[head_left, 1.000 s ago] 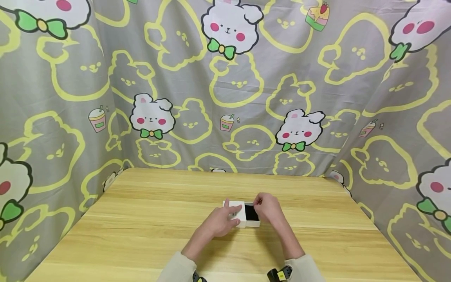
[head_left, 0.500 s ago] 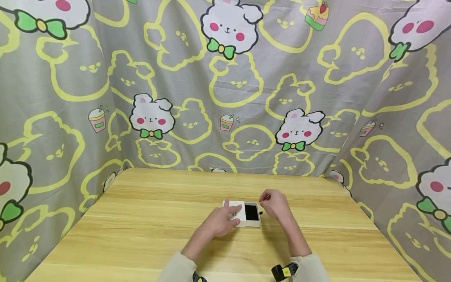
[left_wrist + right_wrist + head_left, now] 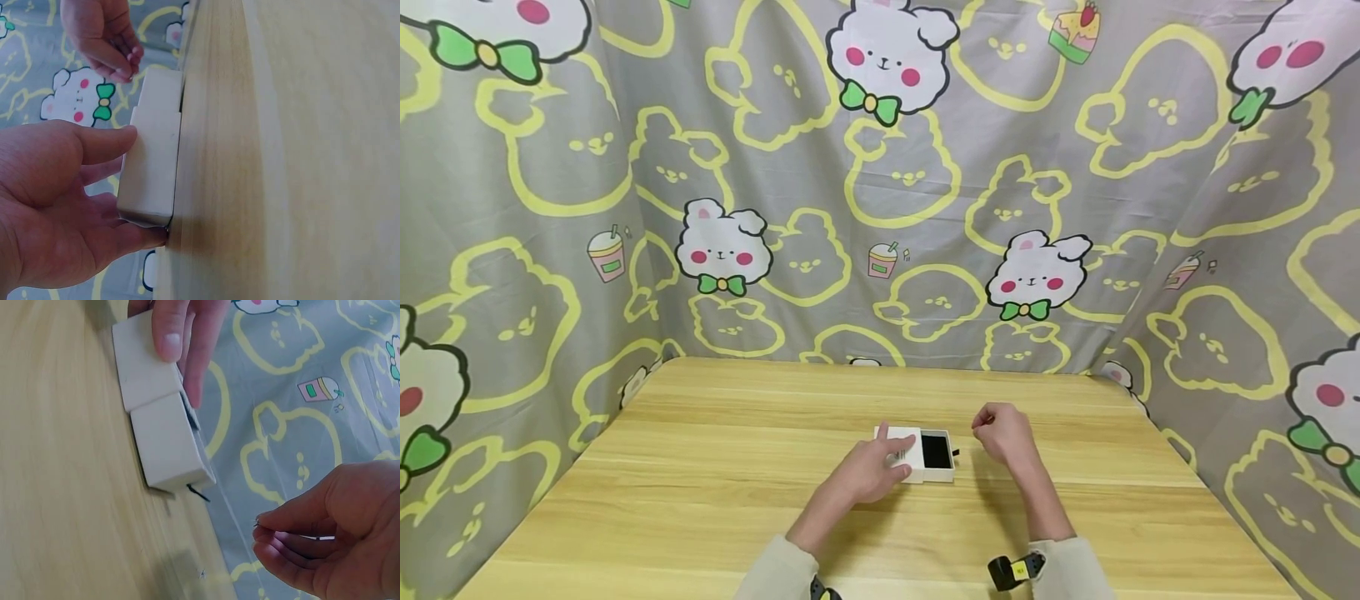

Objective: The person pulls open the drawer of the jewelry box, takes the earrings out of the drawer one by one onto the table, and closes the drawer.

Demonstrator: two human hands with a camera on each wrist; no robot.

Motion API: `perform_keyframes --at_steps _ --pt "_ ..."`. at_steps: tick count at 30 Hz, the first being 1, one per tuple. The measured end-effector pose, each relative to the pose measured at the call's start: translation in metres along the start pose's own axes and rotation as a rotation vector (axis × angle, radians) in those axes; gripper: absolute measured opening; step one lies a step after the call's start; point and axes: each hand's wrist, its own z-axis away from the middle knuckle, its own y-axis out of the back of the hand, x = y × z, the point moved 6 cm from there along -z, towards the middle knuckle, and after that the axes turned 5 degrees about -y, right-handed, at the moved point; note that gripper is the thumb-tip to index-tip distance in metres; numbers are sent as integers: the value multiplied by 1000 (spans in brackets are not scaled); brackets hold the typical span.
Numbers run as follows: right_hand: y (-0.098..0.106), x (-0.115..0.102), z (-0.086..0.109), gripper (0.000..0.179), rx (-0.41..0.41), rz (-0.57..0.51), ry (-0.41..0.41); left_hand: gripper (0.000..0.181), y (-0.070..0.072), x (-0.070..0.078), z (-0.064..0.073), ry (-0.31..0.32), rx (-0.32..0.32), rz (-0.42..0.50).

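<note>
A small white drawer-style box (image 3: pixel 913 468) lies on the table, its inner tray (image 3: pixel 942 477) pulled partway out to the right. Black padding (image 3: pixel 936 452) lines the tray, and a short black pull tab (image 3: pixel 199 494) sticks out from its end. My left hand (image 3: pixel 868 471) grips the outer sleeve, thumb on its near side and fingers across the top and far side. Right of the box and apart from it, my right hand (image 3: pixel 1006 433) pinches a tiny shiny thing (image 3: pixel 256 522) between thumb and forefinger; its kind cannot be told. A small glint (image 3: pixel 201 574) shows below those fingertips.
The wooden table (image 3: pixel 737 417) stretches out around the box. A grey curtain (image 3: pixel 805 333) printed with cartoon rabbits closes off the back and both sides. A black wrist camera (image 3: pixel 1011 573) is strapped at the right sleeve (image 3: pixel 1071 571).
My right hand has moved from over the tray to the right, away from the box, uncovering the black padding and the pull tab. My left hand and the box have stayed put.
</note>
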Motion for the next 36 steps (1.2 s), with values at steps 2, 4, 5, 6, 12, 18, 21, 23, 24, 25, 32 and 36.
perform_keyframes --at_steps 2,4,5,6,12,18,21,23,24,25,32,36 --pt "0 4 -1 13 0 1 -8 49 0 0 0 1 -1 5" --pt "1 7 -2 12 6 6 -15 49 0 0 -1 7 -3 9" --pt "1 9 -2 11 10 11 -17 49 0 0 -1 8 -3 9" --pt "1 11 -3 11 13 17 -18 49 0 0 -1 10 -4 7" --pt "-2 22 -5 15 6 41 -36 49 -1 -1 -1 20 -7 4" --pt "-5 34 -6 20 -1 34 -77 50 -2 -1 -2 20 -7 0" --pt "-5 37 -7 19 13 47 -70 50 -2 -1 -1 28 -8 6" --pt "-6 39 -7 16 19 49 -69 50 -2 -1 -1 28 -9 8" --pt "-6 40 -7 15 23 49 -70 50 -2 -1 0 28 -8 8" --pt "-6 41 -7 14 29 50 -70 49 -2 -1 0 26 -8 8" --pt "-9 45 -7 12 15 25 -82 49 -1 -1 0 34 -7 8" --pt "-10 45 -8 12 21 37 -72 50 -2 -1 0 37 -8 9"
